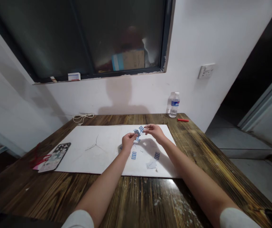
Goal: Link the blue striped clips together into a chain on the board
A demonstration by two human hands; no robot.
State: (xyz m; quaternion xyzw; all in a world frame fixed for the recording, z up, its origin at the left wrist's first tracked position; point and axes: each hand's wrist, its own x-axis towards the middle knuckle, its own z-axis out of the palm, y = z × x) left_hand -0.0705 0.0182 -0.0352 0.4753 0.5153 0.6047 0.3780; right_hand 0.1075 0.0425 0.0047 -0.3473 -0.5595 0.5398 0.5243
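My left hand [129, 141] is closed, its thumb and fingers pinching a small cluster of blue ladder-shaped pieces [138, 133] above a white board [74, 158]. Just to the right, my right hand [153, 131] pinches another small blue ladder-shaped piece [141, 128], close beside the cluster. Whether the two are touching I cannot tell. Below my hands, a blue piece [134, 155] and a darker blue piece [157, 155] lie flat on the board. A small whitish slip [151, 164] lies near the board's front edge. Part of one more piece shows behind my left hand.
A patterned phone case or phone [56, 157] and something red [41, 160] lie at the board's left end. On the wooden table [98, 196], a coiled white cable [82, 117] is at the back left; a water bottle [174, 106] and red stick-like object [182, 120] are at the back right.
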